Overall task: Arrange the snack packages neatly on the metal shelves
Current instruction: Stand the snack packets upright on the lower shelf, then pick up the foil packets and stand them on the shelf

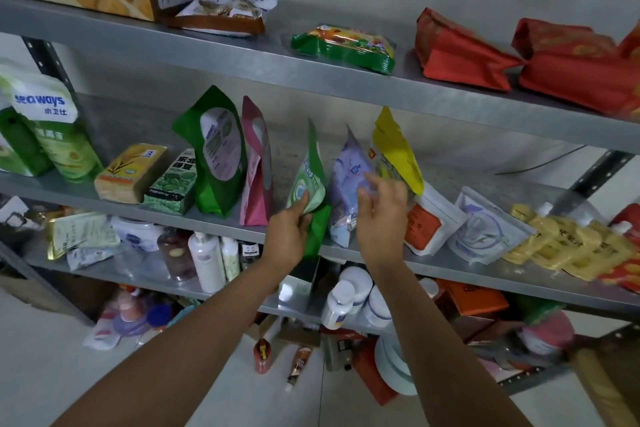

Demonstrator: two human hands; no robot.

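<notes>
The left hand [291, 230] gripped a small green foil pouch [311, 189] on the middle metal shelf [467, 270], the right hand [381, 215] hovering loose-fingered by a lilac plastic pouch [343, 180], while white and yellow bags [485, 227] to their right lay slumped, unsorted.

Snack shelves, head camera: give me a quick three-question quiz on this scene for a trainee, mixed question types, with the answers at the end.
1. True or false: the left hand grips the small green pouch on the middle shelf.
2. Multiple choice: what colour is the pouch standing between the small green pouch and the yellow pouch? A pink, B purple, C red.
3. Fill in: the red bags lie on the ___ shelf.

Key
1. True.
2. B, the purple pouch.
3. Top: they lie on the top shelf.
</notes>
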